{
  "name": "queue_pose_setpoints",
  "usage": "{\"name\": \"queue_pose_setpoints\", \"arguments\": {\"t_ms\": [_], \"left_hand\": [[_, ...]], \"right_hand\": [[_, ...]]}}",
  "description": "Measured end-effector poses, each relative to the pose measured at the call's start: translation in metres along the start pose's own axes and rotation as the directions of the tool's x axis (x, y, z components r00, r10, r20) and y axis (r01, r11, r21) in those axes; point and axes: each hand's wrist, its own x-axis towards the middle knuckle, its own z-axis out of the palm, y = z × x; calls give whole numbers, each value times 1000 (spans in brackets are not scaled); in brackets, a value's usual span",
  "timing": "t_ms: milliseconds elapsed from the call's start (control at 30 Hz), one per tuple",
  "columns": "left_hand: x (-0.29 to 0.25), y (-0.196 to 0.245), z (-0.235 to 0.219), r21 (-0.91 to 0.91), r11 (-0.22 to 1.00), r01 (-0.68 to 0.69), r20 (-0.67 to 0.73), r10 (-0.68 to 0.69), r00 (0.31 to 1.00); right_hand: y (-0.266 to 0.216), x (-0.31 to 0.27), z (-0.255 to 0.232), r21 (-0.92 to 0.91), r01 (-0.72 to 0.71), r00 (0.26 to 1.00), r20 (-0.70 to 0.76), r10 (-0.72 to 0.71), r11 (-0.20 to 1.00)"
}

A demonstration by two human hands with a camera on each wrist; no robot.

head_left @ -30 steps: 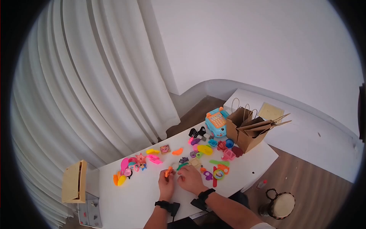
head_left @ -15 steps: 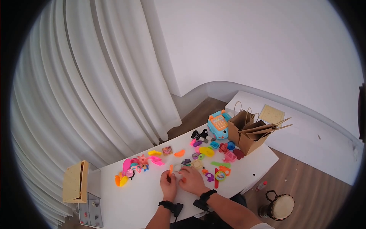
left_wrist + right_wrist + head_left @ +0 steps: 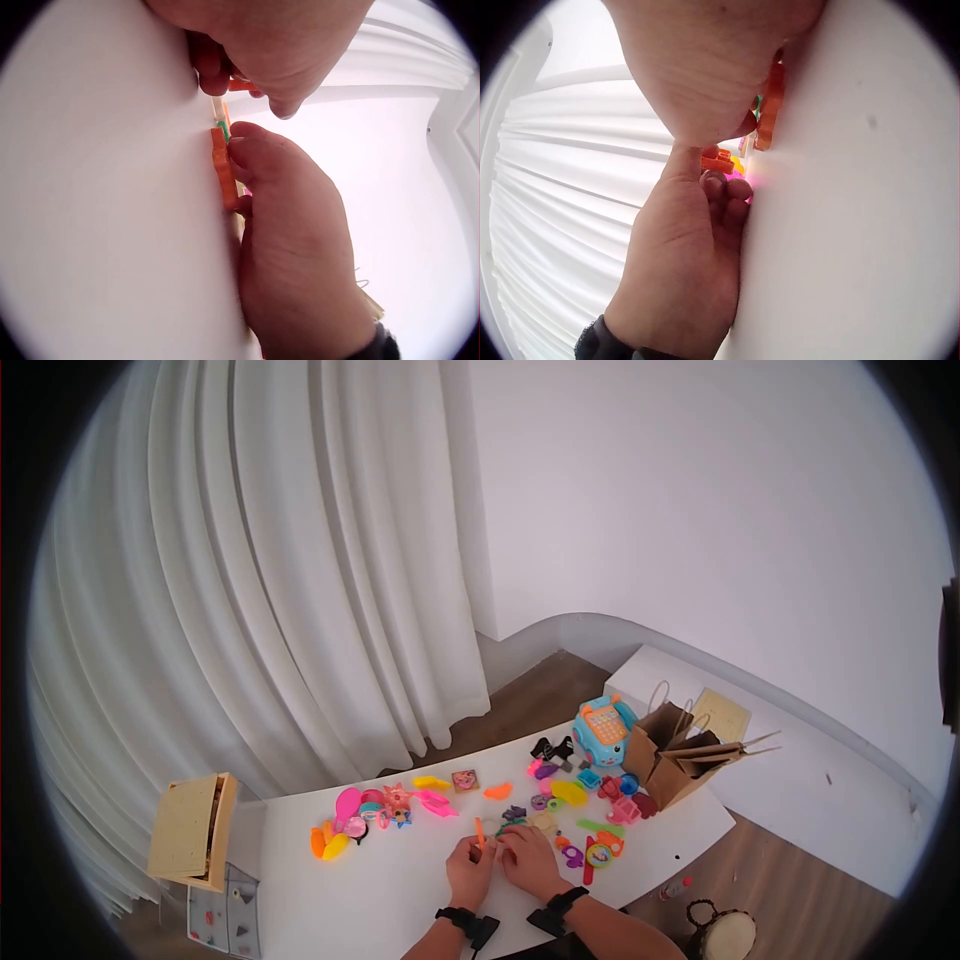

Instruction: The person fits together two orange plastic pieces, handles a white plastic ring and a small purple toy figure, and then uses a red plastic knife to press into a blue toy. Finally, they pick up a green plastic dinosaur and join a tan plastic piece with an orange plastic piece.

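In the head view both hands meet near the table's front edge. My left hand [image 3: 468, 875] pinches a slim orange plastic piece [image 3: 479, 832], which sticks up past its fingertips. The right wrist view shows that piece partly hidden by the thumb and fingers. Just to the right, my right hand [image 3: 530, 857] holds a second, flat orange plastic piece [image 3: 223, 169] at its fingertips, close to the white tabletop [image 3: 112, 195]. The two hands' fingers are very near each other.
Colourful toys spread beyond the hands, among them a pink toy [image 3: 436, 804] and a yellow one [image 3: 569, 792]. A blue toy phone [image 3: 603, 734] and brown paper bags [image 3: 670, 770] stand at the back right. A wooden box [image 3: 190, 830] is at the left, a drum [image 3: 728, 937] on the floor.
The head view has swung, so the table sits lower and further right. My left hand has turned its orange piece more upright; the right hand now has an orange piece at its fingertips.
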Motion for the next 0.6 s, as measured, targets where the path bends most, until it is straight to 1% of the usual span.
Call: {"name": "queue_pose_setpoints", "arguments": {"t_ms": [67, 100, 167, 200, 267, 300, 333, 400, 467, 533, 600], "left_hand": [[-1, 1, -1, -17, 1000, 8, -8, -8, 1000], [-1, 3, -1, -10, 1000, 27, 20, -26, 999], [-1, 6, -2, 22, 999, 45, 63, -47, 997], [1, 9, -3, 11, 999, 50, 47, -50, 998], [-1, 10, -4, 29, 994, 102, 113, -104, 988], [-2, 12, -2, -26, 997, 79, 65, -77, 995], [-5, 9, -1, -29, 995, 92, 54, -91, 994], [-3, 3, 0, 56, 998, 28, 59, -31, 998], [-3, 7, 1, 63, 997, 33, 50, -36, 998], [-2, 8, 3, 74, 997, 27, 59, -31, 998], [-3, 4, 7, 136, 989, -57, 14, 56, 998]], "right_hand": [[-3, 1, -3, -6, -18, 1000, 6, 18, 1000], [-3, 1, -4, -9, -4, 1000, 20, 4, 1000], [-4, 2, -4, -14, -34, 999, 23, 35, 999], [-4, 4, -4, -16, -18, 999, 35, 19, 1000], [-6, 4, -5, -12, -37, 999, 33, 37, 999], [-5, 2, -5, -11, -33, 998, 53, 34, 999], [-4, 1, -5, -3, -33, 999, 42, 34, 999], [-3, 3, -4, 12, -22, 999, 28, 22, 1000], [-2, 2, -5, -4, -53, 998, 32, 53, 999], [-2, 2, -5, 4, -40, 999, 11, 40, 999], [0, -1, -6, 7, -36, 999, -15, 36, 999]]}}
